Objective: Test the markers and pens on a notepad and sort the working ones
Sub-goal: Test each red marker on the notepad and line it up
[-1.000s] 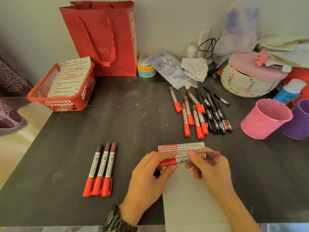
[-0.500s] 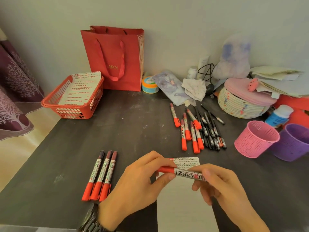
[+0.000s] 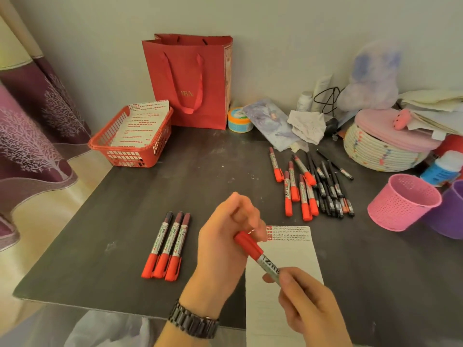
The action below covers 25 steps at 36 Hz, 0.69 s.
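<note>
The head view looks down on a dark table (image 3: pixel 200 186). Both hands meet over a notepad (image 3: pixel 295 251) at the near edge. The right hand (image 3: pixel 313 306) has its fingers closed around the silver barrel of one marker (image 3: pixel 258 254), which slants up and left above the pad. The left hand (image 3: pixel 225 241) is curled at the marker's red cap end, its fingers (image 3: pixel 253 221) blurred, so whether they pinch the cap I cannot tell. A dark watch (image 3: pixel 193 321) sits on the left wrist.

The notepad's top strip is filled with rows of small red and dark marks (the rest of the page is blank lines).

Left of the hands, three markers (image 3: pixel 166 246) lie side by side, touching, red caps toward the viewer. Beyond the pad on the right is a loose pile (image 3: pixel 310 186): six red-capped markers and a cluster of thin black pens overlapping one another, too tangled to count.

Far left stands one red basket (image 3: pixel 117 151) holding a marked sheet. Behind it is one red bag (image 3: pixel 190 81) against the wall. At the right edge stand two cups: a pink cup (image 3: pixel 400 204) and, touching it, a purple cup (image 3: pixel 451 216). A round woven box (image 3: pixel 380 151) with a pink lid sits behind them.
</note>
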Motion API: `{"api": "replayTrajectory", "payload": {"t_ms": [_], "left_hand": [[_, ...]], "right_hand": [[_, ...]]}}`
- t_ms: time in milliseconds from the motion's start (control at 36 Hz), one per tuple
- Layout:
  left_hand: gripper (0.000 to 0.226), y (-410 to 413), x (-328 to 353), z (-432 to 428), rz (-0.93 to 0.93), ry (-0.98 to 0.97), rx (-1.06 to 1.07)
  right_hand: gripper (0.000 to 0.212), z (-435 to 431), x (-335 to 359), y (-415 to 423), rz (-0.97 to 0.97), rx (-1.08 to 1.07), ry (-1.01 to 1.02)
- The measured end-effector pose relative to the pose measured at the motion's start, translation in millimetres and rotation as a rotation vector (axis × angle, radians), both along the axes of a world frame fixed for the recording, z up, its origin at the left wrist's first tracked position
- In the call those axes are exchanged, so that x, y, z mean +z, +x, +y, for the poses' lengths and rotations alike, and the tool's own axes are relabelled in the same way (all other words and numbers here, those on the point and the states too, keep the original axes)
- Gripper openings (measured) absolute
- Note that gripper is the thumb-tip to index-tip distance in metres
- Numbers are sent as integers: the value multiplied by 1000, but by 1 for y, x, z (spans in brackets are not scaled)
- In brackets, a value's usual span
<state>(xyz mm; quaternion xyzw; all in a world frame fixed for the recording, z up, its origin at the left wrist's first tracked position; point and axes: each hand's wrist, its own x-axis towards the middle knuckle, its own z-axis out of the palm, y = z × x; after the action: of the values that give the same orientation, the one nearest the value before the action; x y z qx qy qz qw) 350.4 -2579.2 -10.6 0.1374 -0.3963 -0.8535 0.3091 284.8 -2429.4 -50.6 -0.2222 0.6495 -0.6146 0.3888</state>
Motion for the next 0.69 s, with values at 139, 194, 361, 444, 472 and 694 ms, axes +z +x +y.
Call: {"api": "replayTrajectory", "payload": {"t_ms": [139, 194, 361, 444, 472, 694], "left_hand": [[38, -3, -7, 15, 21, 273, 92], [40, -3, -9, 20, -18, 294, 100], [46, -4, -13, 34, -129, 305, 52], [47, -2, -11, 38, -147, 277, 43], [47, 0, -10, 39, -138, 271, 41], [46, 8, -4, 40, -94, 239, 77]], "right_hand": [[26, -1, -6, 33, -40, -130, -5], [27, 1, -8, 44, -35, -193, -3], [38, 9, -11, 67, -49, -344, 19], [42, 12, -10, 69, -77, -369, 15], [40, 13, -8, 68, -86, -373, 15], [43, 12, 0, 66, -185, -347, -36]]}}
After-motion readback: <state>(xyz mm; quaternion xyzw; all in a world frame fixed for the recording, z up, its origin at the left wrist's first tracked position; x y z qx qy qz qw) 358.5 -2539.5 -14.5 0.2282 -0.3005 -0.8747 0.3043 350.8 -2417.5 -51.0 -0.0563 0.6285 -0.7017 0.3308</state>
